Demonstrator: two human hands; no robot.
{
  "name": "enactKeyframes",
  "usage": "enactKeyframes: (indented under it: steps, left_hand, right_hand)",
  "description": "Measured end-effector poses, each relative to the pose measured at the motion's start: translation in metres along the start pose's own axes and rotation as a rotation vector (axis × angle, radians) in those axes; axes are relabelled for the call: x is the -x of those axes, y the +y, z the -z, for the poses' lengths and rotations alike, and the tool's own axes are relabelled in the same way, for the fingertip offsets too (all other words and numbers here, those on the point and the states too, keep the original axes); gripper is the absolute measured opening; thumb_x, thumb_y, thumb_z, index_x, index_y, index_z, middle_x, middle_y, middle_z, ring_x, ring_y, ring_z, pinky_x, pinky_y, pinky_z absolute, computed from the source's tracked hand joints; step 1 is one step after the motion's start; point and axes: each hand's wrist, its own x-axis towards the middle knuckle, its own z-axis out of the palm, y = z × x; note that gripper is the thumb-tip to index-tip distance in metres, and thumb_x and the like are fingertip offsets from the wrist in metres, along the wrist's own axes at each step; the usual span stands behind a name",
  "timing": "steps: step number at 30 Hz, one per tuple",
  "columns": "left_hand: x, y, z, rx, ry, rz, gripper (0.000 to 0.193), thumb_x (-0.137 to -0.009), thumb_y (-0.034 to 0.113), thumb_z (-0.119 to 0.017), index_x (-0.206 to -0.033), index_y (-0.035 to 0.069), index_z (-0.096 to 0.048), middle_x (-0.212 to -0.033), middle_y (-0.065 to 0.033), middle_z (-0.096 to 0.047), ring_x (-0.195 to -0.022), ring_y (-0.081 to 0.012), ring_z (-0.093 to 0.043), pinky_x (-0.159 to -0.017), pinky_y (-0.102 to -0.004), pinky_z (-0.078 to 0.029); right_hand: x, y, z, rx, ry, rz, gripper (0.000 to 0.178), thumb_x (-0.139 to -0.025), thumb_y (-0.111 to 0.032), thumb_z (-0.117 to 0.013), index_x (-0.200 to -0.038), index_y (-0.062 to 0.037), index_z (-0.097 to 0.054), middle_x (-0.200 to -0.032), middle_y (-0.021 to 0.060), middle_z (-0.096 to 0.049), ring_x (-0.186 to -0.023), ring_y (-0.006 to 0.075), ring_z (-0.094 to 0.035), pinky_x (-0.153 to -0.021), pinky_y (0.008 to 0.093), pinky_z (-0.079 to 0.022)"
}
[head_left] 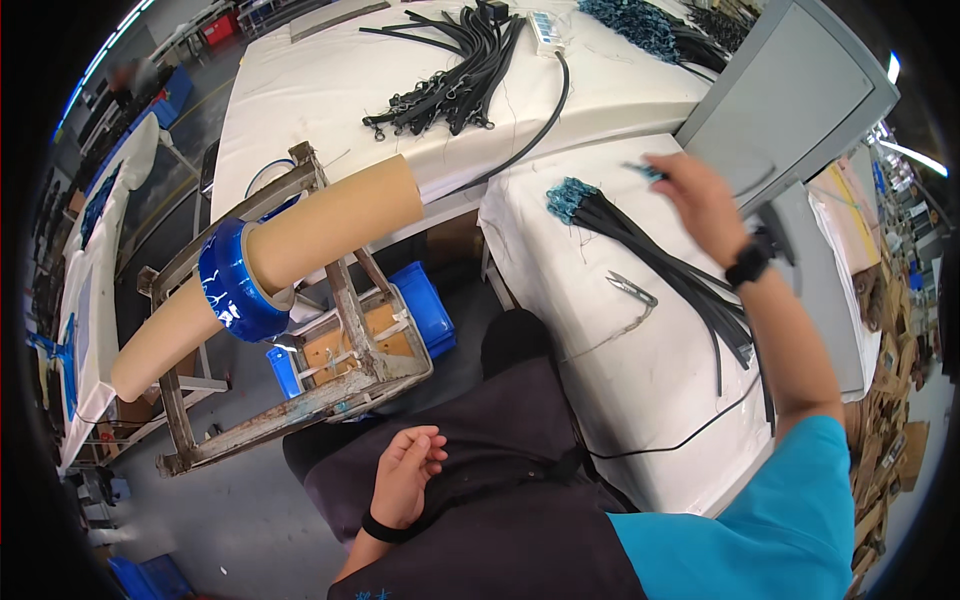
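Above the white-covered table on the right, my right hand [700, 205] pinches a small teal piece [653, 173]. It looks like the thread-wrapped end of a black cord, and a blurred dark line trails behind the hand. Just left of that hand lies a bundle of black cords [650, 250] with teal thread-wound ends [571, 199]. A pair of small metal thread snips [632, 289] rests below the bundle, apart from both hands. My left hand [405, 472] hovers over my dark apron with its fingers curled in; nothing shows in them.
A worn stand [350, 340] holds a long cardboard tube [335, 225] with a roll of blue film [238, 280] around it. More black cords with metal hooks [440, 105] lie on the far table beside a power strip [545, 33]. A grey panel [790, 95] rises at right.
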Motion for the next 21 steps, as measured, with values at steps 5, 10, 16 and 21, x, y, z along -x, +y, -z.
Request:
enactKeyframes:
  steps: [5,10,16,21]
  left_hand:
    - [0.001,0.002,-0.004,-0.021,-0.056,0.023,0.017,-0.096,0.016,-0.048,-0.108,0.005,-0.055,-0.098,-0.0046,-0.061,-0.083,-0.0116,-0.056,-0.073,-0.0249,-0.046]
    - [0.003,0.006,0.003,-0.004,0.017,0.024,0.017,-0.096,0.015,-0.048,-0.108,0.005,-0.054,-0.098,-0.0055,-0.061,-0.084,-0.0124,-0.057,-0.073,-0.0255,-0.047]
    - [-0.001,0.004,0.003,0.036,0.01,0.027,0.017,-0.096,0.014,-0.048,-0.108,0.004,-0.054,-0.098,-0.006,-0.06,-0.084,-0.0133,-0.057,-0.073,-0.0261,-0.047]
    - [0.007,0.008,0.005,0.058,0.021,0.026,0.017,-0.095,0.012,-0.051,-0.109,0.004,-0.056,-0.099,-0.0071,-0.062,-0.084,-0.0123,-0.058,-0.072,-0.0238,-0.046]
  right_hand:
    - [0.037,0.055,-0.129,-0.205,0.014,-0.258,0.023,-0.081,-0.01,-0.064,-0.103,-0.003,-0.063,-0.089,0.0138,-0.063,-0.086,0.032,-0.059,-0.078,0.0368,-0.047]
    - [0.031,0.066,-0.166,0.018,0.021,-0.24,0.019,-0.08,-0.013,-0.066,-0.098,-0.0079,-0.067,-0.099,0.0079,-0.061,-0.099,0.0274,-0.053,-0.084,0.0385,-0.042]
    - [0.038,0.056,-0.17,0.132,0.069,-0.34,0.052,-0.076,-0.027,-0.071,-0.121,-0.0075,-0.053,-0.128,0.0143,-0.042,-0.117,0.0337,-0.039,-0.096,0.0464,-0.031]
    - [0.031,0.059,-0.163,0.268,-0.236,-0.555,0.08,-0.068,-0.035,-0.075,-0.129,0.0028,-0.04,-0.13,0.0215,-0.039,-0.124,0.0361,-0.036,-0.102,0.0498,-0.031]
